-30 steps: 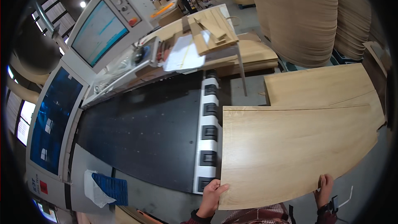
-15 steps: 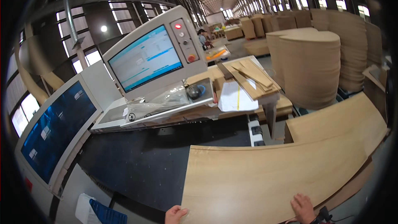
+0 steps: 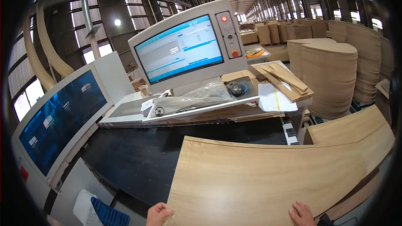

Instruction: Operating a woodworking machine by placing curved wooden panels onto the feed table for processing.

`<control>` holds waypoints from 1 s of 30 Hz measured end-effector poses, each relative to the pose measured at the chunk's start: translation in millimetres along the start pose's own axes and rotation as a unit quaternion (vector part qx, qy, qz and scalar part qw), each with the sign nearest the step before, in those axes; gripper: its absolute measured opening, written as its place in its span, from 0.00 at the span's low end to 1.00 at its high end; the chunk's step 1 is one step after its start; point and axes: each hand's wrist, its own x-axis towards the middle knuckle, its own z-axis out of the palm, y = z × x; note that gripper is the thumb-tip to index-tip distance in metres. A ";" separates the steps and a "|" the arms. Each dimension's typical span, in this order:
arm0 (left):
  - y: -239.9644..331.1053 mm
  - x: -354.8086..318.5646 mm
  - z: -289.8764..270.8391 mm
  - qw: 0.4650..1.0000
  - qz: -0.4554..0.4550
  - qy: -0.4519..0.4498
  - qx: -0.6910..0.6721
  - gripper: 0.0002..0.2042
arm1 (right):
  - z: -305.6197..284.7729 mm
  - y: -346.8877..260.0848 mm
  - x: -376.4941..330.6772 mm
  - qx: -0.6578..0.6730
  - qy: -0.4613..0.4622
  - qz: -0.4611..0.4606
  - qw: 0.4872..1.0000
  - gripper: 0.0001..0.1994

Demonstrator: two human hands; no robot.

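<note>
Wood panel [image 3: 259, 175]: across right side of black bed [image 3: 130, 167], reaching beyond it; contact unclear | left hand [image 3: 158, 214]: pinches panel's left edge | right hand [image 3: 301, 214]: fingers on panel's top, grip cannot be told | risk: uneven support could tilt panel, scraping it against bed

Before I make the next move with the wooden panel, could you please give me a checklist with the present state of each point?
1. Wooden panel resting on the black bed: cannot tell, contact is hidden.
2. Left hand at the panel's left edge: ok.
3. Right hand on the panel's upper face: ok.
4. Panel's underside clean: cannot tell, hidden.
5. Screen lit: ok.
</note>
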 end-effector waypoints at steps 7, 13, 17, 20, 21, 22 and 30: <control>-7.5 4.4 -128.0 1.000 0.017 0.013 -0.009 0.04 | 15.2 -97.0 55.3 -0.013 0.041 -0.043 0.998 0.43; -141.4 51.7 -248.0 0.839 0.254 0.143 0.459 0.15 | 75.1 -177.7 136.0 -0.039 -0.033 -0.158 0.986 0.34; -179.1 50.5 -212.7 0.846 0.323 -0.058 0.420 0.19 | 116.6 -224.4 194.6 -0.060 -0.039 -0.198 0.977 0.31; -185.5 48.8 -196.0 0.796 0.311 -0.069 0.515 0.20 | 143.9 -248.0 239.9 0.007 -0.047 -0.242 0.969 0.32; -189.5 57.4 -211.9 0.808 0.304 -0.049 0.502 0.20 | 151.1 -266.3 252.7 -0.005 -0.060 -0.244 0.968 0.32; -191.7 70.8 -228.9 0.809 0.298 -0.039 0.505 0.20 | 159.8 -279.0 268.2 -0.001 -0.063 -0.256 0.965 0.32; -170.9 188.4 -355.0 0.754 0.335 0.019 0.564 0.17 | 217.2 -385.2 386.9 0.003 -0.081 -0.196 0.977 0.32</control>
